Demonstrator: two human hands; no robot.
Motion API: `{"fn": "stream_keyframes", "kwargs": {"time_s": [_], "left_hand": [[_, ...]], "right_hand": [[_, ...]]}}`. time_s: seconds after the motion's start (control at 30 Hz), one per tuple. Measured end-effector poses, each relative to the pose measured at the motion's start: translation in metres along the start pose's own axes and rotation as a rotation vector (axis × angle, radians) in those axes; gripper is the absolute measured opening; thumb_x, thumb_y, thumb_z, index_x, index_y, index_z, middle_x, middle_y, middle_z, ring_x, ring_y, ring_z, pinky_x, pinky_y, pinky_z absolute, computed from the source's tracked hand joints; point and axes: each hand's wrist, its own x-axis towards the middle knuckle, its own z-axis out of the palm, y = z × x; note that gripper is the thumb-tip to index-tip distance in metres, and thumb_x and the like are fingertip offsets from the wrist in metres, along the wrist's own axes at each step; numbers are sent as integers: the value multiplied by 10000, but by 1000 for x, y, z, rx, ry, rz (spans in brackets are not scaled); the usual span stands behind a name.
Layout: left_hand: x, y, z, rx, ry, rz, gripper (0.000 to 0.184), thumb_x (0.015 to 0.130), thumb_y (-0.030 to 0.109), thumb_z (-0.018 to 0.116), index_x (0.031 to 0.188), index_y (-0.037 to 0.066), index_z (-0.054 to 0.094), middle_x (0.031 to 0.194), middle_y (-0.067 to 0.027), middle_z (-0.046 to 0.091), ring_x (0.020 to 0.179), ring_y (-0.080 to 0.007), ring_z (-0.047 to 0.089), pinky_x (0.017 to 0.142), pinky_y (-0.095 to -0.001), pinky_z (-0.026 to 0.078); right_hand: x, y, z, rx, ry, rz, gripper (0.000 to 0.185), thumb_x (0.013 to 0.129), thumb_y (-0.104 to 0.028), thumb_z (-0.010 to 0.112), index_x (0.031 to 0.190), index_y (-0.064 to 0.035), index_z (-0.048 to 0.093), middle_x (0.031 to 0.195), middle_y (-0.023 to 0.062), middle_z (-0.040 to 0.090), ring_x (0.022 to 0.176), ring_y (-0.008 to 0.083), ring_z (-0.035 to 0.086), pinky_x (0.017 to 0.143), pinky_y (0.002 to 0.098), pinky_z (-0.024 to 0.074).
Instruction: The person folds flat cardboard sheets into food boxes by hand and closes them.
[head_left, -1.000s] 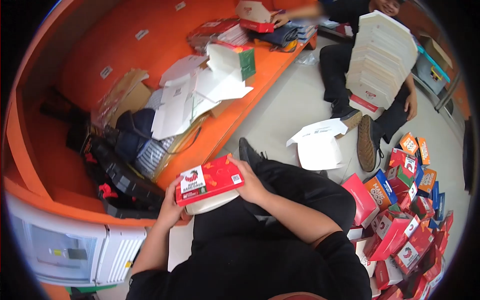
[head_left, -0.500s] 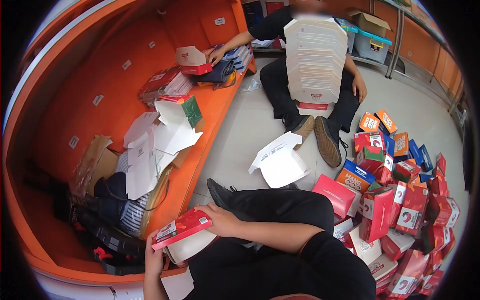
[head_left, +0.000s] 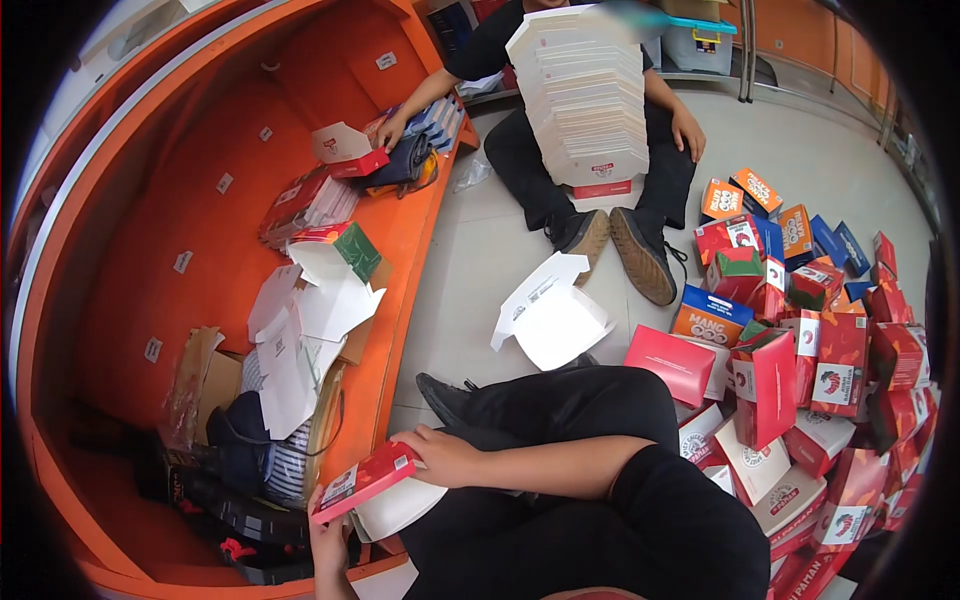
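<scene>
Two ends of a red box [head_left: 365,482] are being clamped in the grip, the left hand [head_left: 328,540] holding one and the right hand [head_left: 447,458] the other, near the lap [head_left: 490,545]. White cartons [head_left: 285,370] are lying on the orange shelf [head_left: 400,290]; boxes [head_left: 765,385] are lying heaped on the floor [head_left: 460,290], and a co-worker [head_left: 525,165] is sitting behind a tall carton stack [head_left: 585,100].

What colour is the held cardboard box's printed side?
Mostly red; the cardboard box shows best in head view.
</scene>
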Motion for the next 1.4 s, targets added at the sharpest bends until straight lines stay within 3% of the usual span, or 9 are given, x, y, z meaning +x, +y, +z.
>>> {"fn": "stream_keyframes", "kwargs": {"time_s": [0.27,0.47,0.6,0.63,0.67,1.07,1.2,1.23,1.4], "left_hand": [[-1,-8,-1,-25,-96,23,604,821,-18,563,1335,35,251,1257,-128,418,1152,-208,435,973,-321,356],[-2,-34,-5,-356,-180,67,711,753,17,640,1333,131,245,1326,-106,354,1223,-245,370,1028,-393,296],[-5,-34,-4,-536,-207,-16,686,793,278,656,1338,220,243,1356,-75,328,1253,-254,333,1033,-441,276],[-11,-30,-3,-566,-435,179,651,813,418,599,1336,248,250,1361,-70,331,1255,-258,330,1031,-458,270],[-12,-31,-2,-568,-384,149,644,819,429,585,1337,238,252,1363,-74,330,1257,-261,326,1034,-463,265],[1,-49,3,-375,-99,39,651,837,172,511,1393,162,172,1367,-121,313,1202,-290,408,956,-458,382],[24,-86,-4,-532,-144,-49,585,849,253,516,1363,139,261,1318,-97,400,1190,-258,429,947,-439,381],[25,-93,-5,-367,-105,-198,641,844,455,481,1351,105,305,1335,-120,393,1248,-268,372,1020,-454,300],[58,-44,51,-416,-6,254,531,870,282,524,1297,33,329,1269,-104,436,1197,-239,418,1016,-431,324]], "right_hand": [[3,3,-2,149,-65,50,575,810,-333,580,1275,-88,348,1091,208,454,947,361,545,832,398,451],[5,-14,-23,172,-353,84,763,817,-323,585,1402,-90,154,1269,237,320,1158,365,424,950,371,384],[7,-15,-32,293,-440,81,789,834,-434,555,1410,-93,137,1341,255,250,1246,374,329,1008,368,323],[9,-10,-29,350,-428,84,792,831,-470,544,1409,-100,149,1342,272,237,1242,382,334,1003,368,330],[10,-8,-27,406,-415,88,796,829,-505,533,1409,-107,160,1344,289,225,1238,391,338,997,369,338],[11,-2,-11,640,-300,208,771,868,-352,537,1415,-47,85,1414,269,195,1315,319,246,1061,343,230],[15,18,13,518,-236,323,851,841,-338,581,1405,13,48,1391,261,265,1300,286,287,1059,318,232],[20,42,29,621,-223,213,901,817,-355,591,1392,48,27,1423,280,166,1329,307,218,1075,323,200],[32,15,-35,1123,-10,240,753,828,-129,547,1415,-20,89,1425,155,247,1303,222,272,1040,313,260]]}}
